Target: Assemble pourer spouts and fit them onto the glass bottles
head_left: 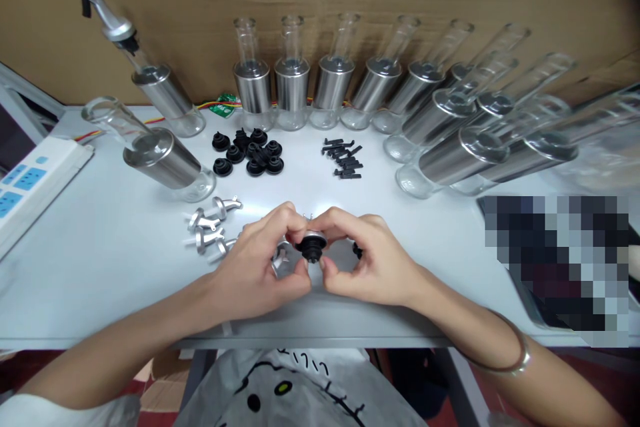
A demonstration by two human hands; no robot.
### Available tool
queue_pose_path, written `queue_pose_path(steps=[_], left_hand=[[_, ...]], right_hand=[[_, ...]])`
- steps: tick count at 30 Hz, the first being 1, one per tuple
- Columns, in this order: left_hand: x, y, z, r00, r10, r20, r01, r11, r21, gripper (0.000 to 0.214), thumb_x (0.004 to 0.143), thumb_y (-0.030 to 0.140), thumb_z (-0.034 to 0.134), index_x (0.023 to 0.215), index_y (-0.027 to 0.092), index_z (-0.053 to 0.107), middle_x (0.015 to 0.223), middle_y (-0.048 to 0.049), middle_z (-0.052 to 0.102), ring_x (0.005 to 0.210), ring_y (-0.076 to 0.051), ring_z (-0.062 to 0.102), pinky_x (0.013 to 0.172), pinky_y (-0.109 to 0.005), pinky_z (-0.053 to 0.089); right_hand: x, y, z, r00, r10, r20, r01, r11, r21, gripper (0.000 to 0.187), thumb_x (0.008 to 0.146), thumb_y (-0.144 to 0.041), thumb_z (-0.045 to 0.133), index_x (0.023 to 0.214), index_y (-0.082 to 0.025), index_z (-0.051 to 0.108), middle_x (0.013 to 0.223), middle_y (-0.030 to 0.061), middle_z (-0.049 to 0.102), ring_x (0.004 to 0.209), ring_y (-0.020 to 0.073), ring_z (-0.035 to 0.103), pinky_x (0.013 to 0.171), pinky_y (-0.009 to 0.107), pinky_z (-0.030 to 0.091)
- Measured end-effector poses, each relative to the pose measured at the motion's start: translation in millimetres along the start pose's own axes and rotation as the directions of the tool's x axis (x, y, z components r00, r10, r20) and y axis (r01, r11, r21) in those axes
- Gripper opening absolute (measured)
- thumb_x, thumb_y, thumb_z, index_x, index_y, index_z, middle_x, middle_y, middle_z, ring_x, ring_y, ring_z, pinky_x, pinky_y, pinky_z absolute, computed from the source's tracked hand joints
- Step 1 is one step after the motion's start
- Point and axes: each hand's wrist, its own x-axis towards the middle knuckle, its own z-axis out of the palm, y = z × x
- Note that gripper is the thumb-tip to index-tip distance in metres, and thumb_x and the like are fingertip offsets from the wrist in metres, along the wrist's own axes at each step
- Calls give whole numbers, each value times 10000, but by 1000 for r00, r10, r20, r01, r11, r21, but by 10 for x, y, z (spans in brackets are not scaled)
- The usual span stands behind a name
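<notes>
Near the table's front edge, my left hand [260,263] and my right hand [375,260] pinch one bottle pourer [313,248] between them. Its black ribbed stopper faces me, and a silver rim shows above it; the spout end is mostly hidden behind my fingers. Both hands are closed, thumbs below and index fingers above. Left of my left hand lie several silver pourer spouts [206,237], some partly covered by it. A small black piece [357,250] shows beside my right hand's curled fingers, partly hidden. Beyond the hands are a pile of black stoppers [255,152] and several small black levers [345,159].
Glass bottles with steel sleeves [334,83] line the back and right. At left stand an uncapped bottle [163,157] and one with a pourer [167,97] in its neck. A white power strip [40,187] lies far left; a pixelated dark object [555,267] lies right.
</notes>
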Motion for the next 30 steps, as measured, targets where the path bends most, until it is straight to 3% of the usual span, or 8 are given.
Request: queue_pose_path(steps=[9, 15, 19, 30], left_hand=[[-12, -54, 3, 999, -5, 47, 5, 1000, -6, 262, 717, 49, 498, 820, 236, 346, 768, 46, 412, 642, -98, 426, 565, -222, 331], [-25, -61, -9, 995, -96, -8, 95, 994, -58, 325, 751, 73, 515, 960, 258, 347, 840, 40, 451, 741, -109, 477, 656, -238, 401], [-32, -89, -13, 999, -52, -18, 50, 994, -102, 353, 787, 99, 516, 1059, 265, 365, 869, 29, 478, 784, -115, 502, 686, -240, 432], [-17, -110, 1, 999, -26, -35, 24, 997, -75, 348, 802, 105, 512, 1084, 265, 389, 849, 33, 509, 757, -106, 525, 675, -220, 459]], right_hand=[[-9, -10, 8, 1000, -7, -8, 7, 1000, -17, 202, 663, -148, 523, 855, -193, 566, 730, -8, 662, 635, 125, 646, 639, 229, 530], [16, -19, -8, 1000, 4, -28, 0, 991, 133, 271, 704, -130, 516, 969, -151, 567, 772, 23, 704, 687, 120, 672, 730, 232, 555], [13, -15, -12, 999, 29, -28, -24, 985, 172, 239, 742, -150, 517, 978, -147, 555, 727, 20, 691, 685, 134, 678, 720, 255, 568], [13, 9, -6, 999, 29, -24, -25, 986, 168, 215, 752, -175, 546, 966, -153, 547, 729, 25, 691, 651, 126, 655, 692, 254, 560]])
